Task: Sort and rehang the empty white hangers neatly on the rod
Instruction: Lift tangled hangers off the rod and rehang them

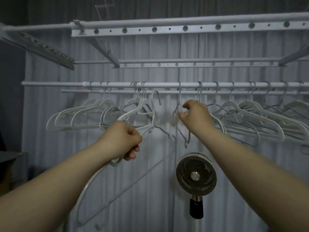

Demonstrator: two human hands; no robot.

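Gripping loose white hanger with left hand at 8 o'clock, right hand at hung hanger, 3 o'clock, grip indeterminate

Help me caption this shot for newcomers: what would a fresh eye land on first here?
At mid-frame, the left hand grips a white hanger whose hook hangs free just under the rod. The right hand reaches to a thin hanger hung at the rod's middle. The other hangers crowd the rod on both sides, and a round fan stands below the right hand.
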